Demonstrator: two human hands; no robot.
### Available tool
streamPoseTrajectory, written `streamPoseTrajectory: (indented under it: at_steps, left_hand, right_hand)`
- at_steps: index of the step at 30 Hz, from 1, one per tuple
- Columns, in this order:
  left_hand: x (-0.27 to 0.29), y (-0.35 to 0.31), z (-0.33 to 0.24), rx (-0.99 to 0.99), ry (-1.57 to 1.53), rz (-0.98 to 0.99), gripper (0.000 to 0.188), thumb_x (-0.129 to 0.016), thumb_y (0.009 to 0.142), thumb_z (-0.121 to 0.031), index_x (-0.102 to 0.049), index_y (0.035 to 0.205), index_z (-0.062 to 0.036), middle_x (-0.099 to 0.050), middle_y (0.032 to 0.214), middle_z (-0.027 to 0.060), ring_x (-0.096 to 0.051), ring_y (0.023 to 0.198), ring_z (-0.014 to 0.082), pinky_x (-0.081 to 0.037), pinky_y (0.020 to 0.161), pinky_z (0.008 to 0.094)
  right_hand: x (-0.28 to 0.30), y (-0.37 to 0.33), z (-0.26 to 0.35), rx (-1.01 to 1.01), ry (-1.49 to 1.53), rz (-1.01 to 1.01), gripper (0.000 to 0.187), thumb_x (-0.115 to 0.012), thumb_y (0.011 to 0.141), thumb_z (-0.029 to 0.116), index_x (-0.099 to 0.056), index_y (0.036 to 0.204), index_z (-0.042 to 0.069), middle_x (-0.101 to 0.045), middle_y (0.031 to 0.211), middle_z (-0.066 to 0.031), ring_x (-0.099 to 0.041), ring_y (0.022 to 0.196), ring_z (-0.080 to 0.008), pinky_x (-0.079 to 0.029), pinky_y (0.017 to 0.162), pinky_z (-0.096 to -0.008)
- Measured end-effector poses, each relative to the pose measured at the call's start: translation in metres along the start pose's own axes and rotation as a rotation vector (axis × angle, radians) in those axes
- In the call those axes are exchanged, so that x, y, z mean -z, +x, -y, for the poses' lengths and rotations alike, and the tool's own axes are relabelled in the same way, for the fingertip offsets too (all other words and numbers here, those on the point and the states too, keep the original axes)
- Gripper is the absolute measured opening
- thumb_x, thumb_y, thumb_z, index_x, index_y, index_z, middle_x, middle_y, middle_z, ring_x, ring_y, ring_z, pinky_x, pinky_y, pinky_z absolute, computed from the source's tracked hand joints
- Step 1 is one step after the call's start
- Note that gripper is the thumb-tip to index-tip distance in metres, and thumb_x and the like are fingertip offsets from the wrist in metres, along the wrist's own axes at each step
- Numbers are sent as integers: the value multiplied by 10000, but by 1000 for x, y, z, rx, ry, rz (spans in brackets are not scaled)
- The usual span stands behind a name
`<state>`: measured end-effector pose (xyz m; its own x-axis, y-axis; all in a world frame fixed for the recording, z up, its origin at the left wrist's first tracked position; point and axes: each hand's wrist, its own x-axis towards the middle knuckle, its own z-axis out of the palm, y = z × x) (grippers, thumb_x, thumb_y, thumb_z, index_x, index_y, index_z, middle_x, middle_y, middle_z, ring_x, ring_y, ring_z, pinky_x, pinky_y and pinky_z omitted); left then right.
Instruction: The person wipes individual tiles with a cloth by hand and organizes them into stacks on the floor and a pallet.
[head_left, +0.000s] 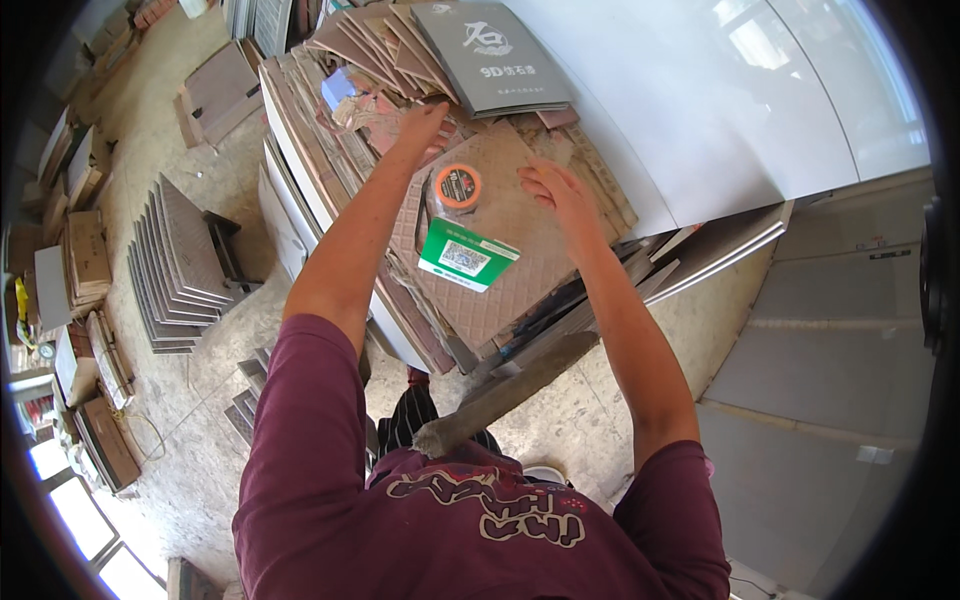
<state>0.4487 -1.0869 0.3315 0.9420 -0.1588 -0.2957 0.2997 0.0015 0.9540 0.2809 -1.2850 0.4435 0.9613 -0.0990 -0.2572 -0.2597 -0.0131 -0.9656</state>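
My left hand (425, 132) reaches over a crumpled pinkish cloth (383, 122), just left of a dark grey folder (500, 85). Its fingers are stretched out, and nothing shows in them. Above the right side of a brown textured tile (480, 308) hovers my right hand (555, 192), fingers apart and loosely bent, with nothing visible in it. Between my forearms, an orange-rimmed round roll of tape (457, 187) lies on the tile. A green card with a white code square (465, 258) stands tilted in front of the roll.
Brown tile samples (375, 45) lie fanned beside the folder, near a small blue box (338, 88). White glossy panels (690, 90) rise at the right. Grey slabs stand in a rack (180, 260) on the left floor. A long grey bar (510, 395) juts toward my body.
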Motion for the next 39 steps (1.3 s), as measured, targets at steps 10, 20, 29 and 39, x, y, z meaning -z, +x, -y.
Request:
streamPoseTrajectory:
  at_steps: [10,20,29,39]
  left_hand:
    - [-18,25,-16,33,-92,-96,363,-503,859,-305,-609,838,42,-636,694,120,-562,472,180,-453,424,289]
    - [-16,27,-20,-101,59,-174,291,-582,775,-252,-593,692,26,-550,567,66,-529,460,147,-440,419,281]
    - [8,19,-19,-184,-13,-301,280,-623,744,-269,-607,660,-2,-495,517,32,-467,421,117,-381,401,262]
    - [55,-9,-34,-162,-117,-227,278,-600,788,-267,-562,698,-7,-474,525,36,-443,411,116,-369,389,279]
  right_hand:
    - [-38,102,-21,-228,243,-56,375,-559,877,351,-545,1108,56,-612,1037,-69,-584,897,-132,-446,806,-295]
    - [-52,137,-13,-327,560,-174,289,-665,818,260,-532,936,32,-572,837,-76,-585,751,-164,-514,710,-334]
    - [-21,152,-18,-339,589,-222,229,-643,827,208,-530,877,15,-548,786,-64,-561,665,-161,-529,705,-338]
    - [-21,149,-23,-327,587,-232,212,-637,834,211,-533,898,37,-545,793,-56,-565,673,-159,-536,696,-342]
